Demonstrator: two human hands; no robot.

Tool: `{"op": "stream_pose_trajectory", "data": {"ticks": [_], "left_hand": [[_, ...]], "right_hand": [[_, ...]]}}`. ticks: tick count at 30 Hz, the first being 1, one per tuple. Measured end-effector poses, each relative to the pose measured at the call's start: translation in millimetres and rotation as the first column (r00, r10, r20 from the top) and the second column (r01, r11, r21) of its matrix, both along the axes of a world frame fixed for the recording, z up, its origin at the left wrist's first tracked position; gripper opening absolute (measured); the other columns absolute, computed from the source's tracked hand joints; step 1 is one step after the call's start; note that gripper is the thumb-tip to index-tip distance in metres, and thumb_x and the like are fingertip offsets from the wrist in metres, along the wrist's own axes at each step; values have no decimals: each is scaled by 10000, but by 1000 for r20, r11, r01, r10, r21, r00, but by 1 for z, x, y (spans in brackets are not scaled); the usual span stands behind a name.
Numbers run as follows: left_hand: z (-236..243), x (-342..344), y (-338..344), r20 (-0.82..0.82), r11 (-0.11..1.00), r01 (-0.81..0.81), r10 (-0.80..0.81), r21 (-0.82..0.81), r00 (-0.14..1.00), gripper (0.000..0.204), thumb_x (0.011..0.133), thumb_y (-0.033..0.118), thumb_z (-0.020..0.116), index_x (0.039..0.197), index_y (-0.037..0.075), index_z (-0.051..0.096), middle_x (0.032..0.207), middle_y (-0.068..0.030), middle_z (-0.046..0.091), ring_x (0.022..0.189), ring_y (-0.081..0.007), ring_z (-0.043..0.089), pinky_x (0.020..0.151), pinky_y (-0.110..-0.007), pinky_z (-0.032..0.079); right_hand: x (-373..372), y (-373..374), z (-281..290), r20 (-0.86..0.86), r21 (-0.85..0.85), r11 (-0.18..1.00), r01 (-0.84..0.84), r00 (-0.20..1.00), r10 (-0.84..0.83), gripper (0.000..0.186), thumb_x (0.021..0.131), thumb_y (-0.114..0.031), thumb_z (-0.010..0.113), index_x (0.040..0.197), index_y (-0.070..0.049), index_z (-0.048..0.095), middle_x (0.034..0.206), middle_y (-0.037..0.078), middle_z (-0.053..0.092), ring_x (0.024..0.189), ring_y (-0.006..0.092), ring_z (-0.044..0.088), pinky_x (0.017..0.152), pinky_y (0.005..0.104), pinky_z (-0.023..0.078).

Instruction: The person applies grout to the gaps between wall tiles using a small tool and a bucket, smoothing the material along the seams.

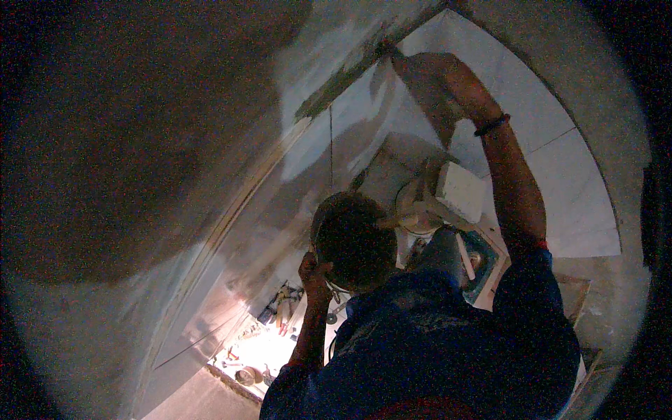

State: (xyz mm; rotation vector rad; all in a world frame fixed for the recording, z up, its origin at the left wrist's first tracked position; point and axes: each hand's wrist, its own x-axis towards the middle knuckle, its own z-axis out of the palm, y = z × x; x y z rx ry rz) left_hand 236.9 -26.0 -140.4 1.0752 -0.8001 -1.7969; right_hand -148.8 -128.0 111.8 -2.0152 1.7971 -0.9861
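Note:
My left hand [315,276] grips the rim of a round, dark container [355,241] held in front of my body; what is inside is too dark to make out. My right hand [441,77] is raised to the top edge of the pale tiled wall [525,175], its fingers closed at a rough, dark seam [329,91] between the tiles and the plaster. Whatever is between those fingers is hidden in shadow.
Rough plaster [140,140] fills the upper left. Below are a white block [458,189], a round beige vessel [413,213] and a green tub [476,269]. Tools [283,304] and small items lie on a brightly lit surface at lower left.

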Motion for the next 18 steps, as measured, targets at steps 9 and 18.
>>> {"op": "stream_pose_trajectory", "data": {"ticks": [9, 18], "left_hand": [[-1, -5, -10, 39, 996, 21, -24, 82, 999, 234, 568, 46, 638, 750, 82, 496, 734, -1, 524, 684, -128, 492, 600, -275, 406], [4, -1, -1, 63, 995, 72, -68, -75, 996, 430, 658, 52, 595, 1083, 27, 533, 957, -63, 577, 791, -169, 538, 686, -281, 452]], "right_hand": [[132, 19, -5, -71, 100, 995, 6, 997, 1, 300, 758, -189, 523, 985, -13, 609, 916, 115, 632, 813, 241, 592, 761, 324, 459], [113, 64, -12, 644, 55, 996, -72, 765, 19, 360, 770, -114, 525, 1101, 28, 531, 1129, 85, 534, 1046, 204, 501, 918, 316, 394]]}}
